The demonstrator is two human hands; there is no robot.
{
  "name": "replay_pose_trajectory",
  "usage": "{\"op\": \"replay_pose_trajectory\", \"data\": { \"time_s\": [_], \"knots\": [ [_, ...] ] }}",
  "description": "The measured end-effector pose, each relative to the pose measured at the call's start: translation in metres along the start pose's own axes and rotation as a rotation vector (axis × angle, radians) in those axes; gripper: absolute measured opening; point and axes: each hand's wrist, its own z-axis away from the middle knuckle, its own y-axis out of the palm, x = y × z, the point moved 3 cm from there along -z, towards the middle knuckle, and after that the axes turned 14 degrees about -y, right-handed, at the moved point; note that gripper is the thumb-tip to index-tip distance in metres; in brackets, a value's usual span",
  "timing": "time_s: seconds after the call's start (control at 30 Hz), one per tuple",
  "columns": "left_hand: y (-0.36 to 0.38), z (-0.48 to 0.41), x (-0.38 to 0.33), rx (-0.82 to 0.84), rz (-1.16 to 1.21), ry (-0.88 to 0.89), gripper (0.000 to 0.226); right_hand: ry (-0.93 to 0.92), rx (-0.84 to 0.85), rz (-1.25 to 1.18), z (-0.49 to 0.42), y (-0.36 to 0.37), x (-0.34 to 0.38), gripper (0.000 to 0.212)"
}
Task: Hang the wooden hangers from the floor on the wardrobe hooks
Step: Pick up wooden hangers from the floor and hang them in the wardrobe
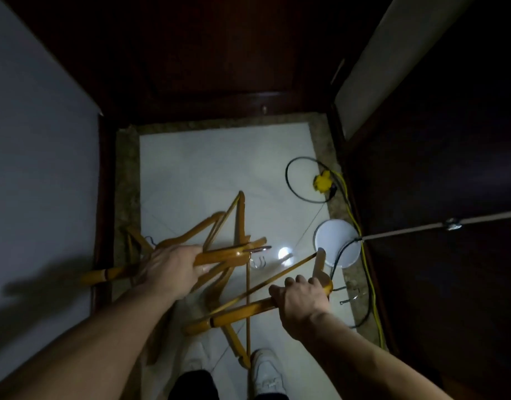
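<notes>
I look down at a white tiled floor (208, 163) in a dim, narrow passage. My left hand (169, 268) is shut on a bunch of several wooden hangers (219, 226), their arms fanning out left and upward and their metal hooks pointing right. My right hand (300, 298) grips one more wooden hanger (237, 313) near its neck; its metal hook (348, 295) sticks out to the right of my fingers. Both hands hold the hangers above the floor. No wardrobe hooks are visible.
A dark wooden door (219, 53) closes the far end. A round white lamp base (336, 243) with a thin pole stands at the right. A black cable loop, a yellow plug (322, 181) and a yellow cord run along the right edge. My white shoes (266, 370) are below.
</notes>
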Motion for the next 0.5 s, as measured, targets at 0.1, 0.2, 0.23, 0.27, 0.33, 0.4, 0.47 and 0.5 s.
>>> {"op": "replay_pose_trajectory", "data": {
  "time_s": [0.1,0.2,0.23,0.27,0.33,0.4,0.47,0.5],
  "knots": [
    [-0.047,0.023,-0.017,-0.02,0.051,-0.011,0.026,0.011,-0.1,0.07,0.03,-0.056,-0.007,0.038],
    [-0.095,0.051,-0.033,-0.065,0.168,-0.066,0.011,-0.007,-0.188,0.117,0.065,-0.115,-0.004,0.035],
    [-0.112,0.061,-0.042,-0.077,0.234,-0.053,0.011,-0.016,-0.225,0.13,0.077,-0.135,-0.003,0.034],
    [-0.129,0.071,-0.051,-0.077,0.324,-0.032,0.014,-0.031,-0.253,0.15,0.091,-0.158,0.001,0.034],
    [-0.162,0.091,-0.069,-0.048,0.434,-0.021,0.012,-0.058,-0.331,0.203,0.121,-0.2,0.009,0.036],
    [-0.195,0.11,-0.083,-0.045,0.436,-0.001,0.019,-0.058,-0.32,0.239,0.148,-0.235,0.014,0.039],
    [-0.233,0.13,-0.095,-0.118,0.415,0.025,0.028,-0.052,-0.35,0.353,0.179,-0.277,0.02,0.042],
    [-0.256,0.147,-0.101,-0.184,0.361,0.054,0.028,-0.063,-0.433,0.401,0.202,-0.301,0.028,0.042]
  ]
}}
